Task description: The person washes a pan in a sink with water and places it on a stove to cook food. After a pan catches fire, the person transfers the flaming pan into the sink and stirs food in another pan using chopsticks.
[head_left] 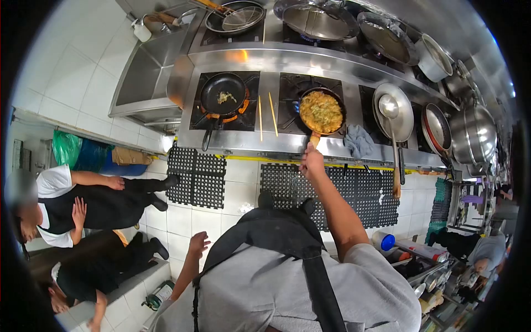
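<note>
My right hand [312,161] is closed around the wooden handle of a frying pan on the stove's front row. A round, browned, omelette-like food [321,112] fills that pan [343,120]. My left hand [199,243] hangs low beside my body, fingers apart, holding nothing. Left of the pan, two chopsticks [273,114] lie apart on the steel strip between burners. A black frying pan [214,105] with small bits of food sits over a lit burner farther left. A crumpled grey-blue cloth [359,141] rests right of the pan I hold.
A steel wok [406,123] with a ladle stands to the right, its handle projecting over the stove edge. More pans line the back row. Two co-workers [102,207] are at the left, another person [488,253] at far right. Black rubber mats [196,177] cover parts of the floor.
</note>
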A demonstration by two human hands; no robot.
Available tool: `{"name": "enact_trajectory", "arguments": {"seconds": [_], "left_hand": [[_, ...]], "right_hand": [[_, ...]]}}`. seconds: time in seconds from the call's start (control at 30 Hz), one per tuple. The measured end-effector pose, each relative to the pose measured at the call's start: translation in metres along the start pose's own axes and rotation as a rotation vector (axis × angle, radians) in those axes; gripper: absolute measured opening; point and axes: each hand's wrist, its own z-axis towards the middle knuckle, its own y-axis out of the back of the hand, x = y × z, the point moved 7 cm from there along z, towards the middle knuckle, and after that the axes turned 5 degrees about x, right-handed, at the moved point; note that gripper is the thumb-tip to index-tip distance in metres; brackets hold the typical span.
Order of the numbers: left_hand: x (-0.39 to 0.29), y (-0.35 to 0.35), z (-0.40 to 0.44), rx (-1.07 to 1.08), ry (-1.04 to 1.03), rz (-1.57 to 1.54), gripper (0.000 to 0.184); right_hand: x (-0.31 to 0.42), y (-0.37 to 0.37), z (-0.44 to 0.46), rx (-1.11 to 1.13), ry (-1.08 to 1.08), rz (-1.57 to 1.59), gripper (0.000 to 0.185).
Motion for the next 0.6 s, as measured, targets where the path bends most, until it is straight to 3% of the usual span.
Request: {"name": "enact_trajectory", "arguments": {"seconds": [0.13, 0.2, 0.3, 0.43, 0.5, 0.57, 0.6], "left_hand": [[-0.003, -0.004, 0.002, -0.036, -0.041, -0.103, 0.047], [-0.02, -0.014, -0.014, -0.028, 0.072, -0.192, 0.047], [0.005, -0.029, -0.007, 0.003, 0.075, -0.31, 0.043], [0.036, -0.039, 0.014, 0.054, 0.052, -0.158, 0.042], [0.02, -0.045, -0.003, 0.013, 0.167, -0.259, 0.042], [0.013, -0.042, -0.001, -0.026, 0.074, -0.198, 0.039], [0.013, -0.044, 0.002, -0.027, 0.093, -0.244, 0.039]], "right_hand": [[0.013, 0.005, -0.001, 0.064, -0.074, -0.005, 0.036], [0.026, 0.019, -0.003, 0.078, -0.113, -0.126, 0.037], [0.038, 0.033, 0.008, 0.113, -0.15, -0.283, 0.041], [0.047, 0.042, 0.014, 0.146, -0.137, -0.36, 0.049], [0.047, 0.039, -0.007, 0.132, -0.144, -0.171, 0.06], [0.026, 0.046, -0.032, 0.153, -0.171, 0.147, 0.065], [0.001, 0.066, -0.02, 0.377, -0.204, 0.053, 0.064]]}}
